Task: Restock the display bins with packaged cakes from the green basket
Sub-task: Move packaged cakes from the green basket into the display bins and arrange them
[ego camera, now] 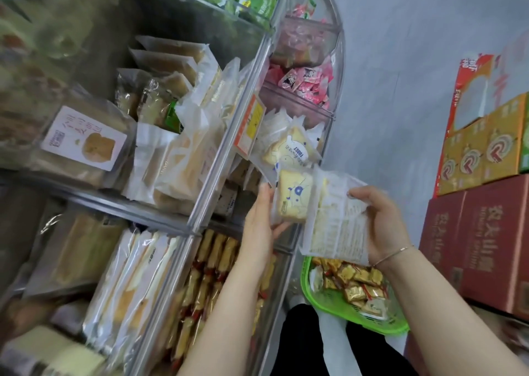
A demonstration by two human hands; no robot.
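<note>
Clear plastic bins [289, 43], crinkly cake packets [336, 221], green basket [343, 310]

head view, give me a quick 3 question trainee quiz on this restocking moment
1. True or false: the left hand holds nothing.
2. What does the right hand grip? A) a red carton B) a clear cake pack C) the green basket
3. Fill in: the basket holds small packets of a ____ colour.

Key:
1. False: its fingers hold a packaged cake with blue print.
2. B.
3. Gold; they lie low right, beside the clear display bins.
</note>
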